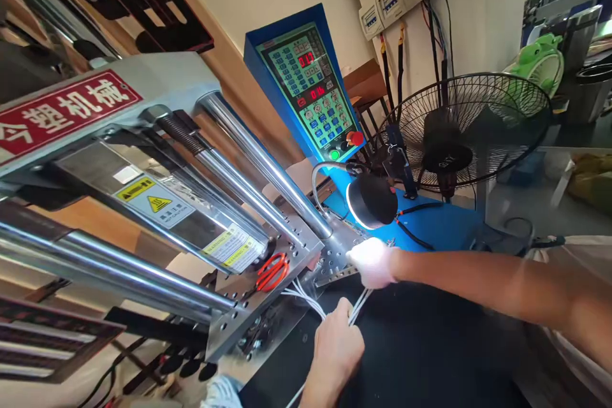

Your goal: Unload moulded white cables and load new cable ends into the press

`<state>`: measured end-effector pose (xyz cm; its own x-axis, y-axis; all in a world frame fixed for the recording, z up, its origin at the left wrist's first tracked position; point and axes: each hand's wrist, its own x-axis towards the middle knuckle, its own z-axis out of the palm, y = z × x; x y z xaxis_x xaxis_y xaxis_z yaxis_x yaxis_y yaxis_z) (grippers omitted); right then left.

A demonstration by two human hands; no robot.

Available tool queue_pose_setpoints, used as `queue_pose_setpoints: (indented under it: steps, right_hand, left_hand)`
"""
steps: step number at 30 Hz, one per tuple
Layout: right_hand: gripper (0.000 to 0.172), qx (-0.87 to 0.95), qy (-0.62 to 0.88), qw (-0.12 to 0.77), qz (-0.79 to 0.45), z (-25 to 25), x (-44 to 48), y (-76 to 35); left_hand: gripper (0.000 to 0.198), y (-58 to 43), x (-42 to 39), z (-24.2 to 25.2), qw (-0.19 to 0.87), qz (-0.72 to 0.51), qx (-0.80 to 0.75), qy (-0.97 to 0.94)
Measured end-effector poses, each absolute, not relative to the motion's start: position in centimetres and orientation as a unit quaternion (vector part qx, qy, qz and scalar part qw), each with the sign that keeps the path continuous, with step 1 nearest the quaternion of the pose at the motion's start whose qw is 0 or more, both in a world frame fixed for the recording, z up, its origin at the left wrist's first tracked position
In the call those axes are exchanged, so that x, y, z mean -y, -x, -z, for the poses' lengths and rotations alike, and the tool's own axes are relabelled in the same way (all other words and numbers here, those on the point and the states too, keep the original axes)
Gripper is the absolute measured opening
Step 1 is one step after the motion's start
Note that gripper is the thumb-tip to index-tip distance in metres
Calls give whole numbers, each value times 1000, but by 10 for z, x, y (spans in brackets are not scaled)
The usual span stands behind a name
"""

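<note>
My left hand is closed around a bundle of thin white cables, gathering them low so they fan up toward the machine's steel plate without tangling. My right hand reaches in from the right. It is washed out by the lamp, so I cannot tell how its fingers are set, only that it rests at the plate's near right edge, where the cable ends arrive. The round lamp head hangs just above that spot on its bent neck, which I read as lighting the fine placement. Orange-handled scissors lie on the plate just left of the cables, within easy reach. Polished columns rise from the plate toward the upper left. Behind stand the blue control panel, and to the right a black fan facing the worktop.
</note>
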<state>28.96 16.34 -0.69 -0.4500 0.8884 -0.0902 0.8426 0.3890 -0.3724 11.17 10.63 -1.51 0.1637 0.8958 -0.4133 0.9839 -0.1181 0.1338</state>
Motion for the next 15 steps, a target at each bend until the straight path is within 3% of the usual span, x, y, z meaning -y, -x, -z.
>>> queue_pose_setpoints:
  steps: [2,3,5,7,9,12,15]
  right_hand:
    - [16,813,536,90,-209,5,-133,-322]
    - [14,799,550,131,-206,6,-118,-335]
    - [7,740,546,260,-293,8,-92,-355]
    - [17,637,480,249,-549,9,-71,-364]
    - [25,565,427,225,-669,10,-55,-366]
    - [28,592,446,311,-594,11,-40,-359]
    - [26,641,483,378,-462,13,-37,-349]
  left_hand:
    - [14,-117,-108,11,437,47,-584,-683]
    - [20,-122,-107,10,585,14,-533,-611]
    - [35,-138,-102,10,775,-44,-435,-456]
    - [37,-154,-90,13,801,-106,-444,-387]
    - [40,-160,-71,20,779,-137,-494,-361]
    - [66,-144,-38,28,806,-189,-488,-277]
    - [63,-108,-11,29,795,-296,-485,-211]
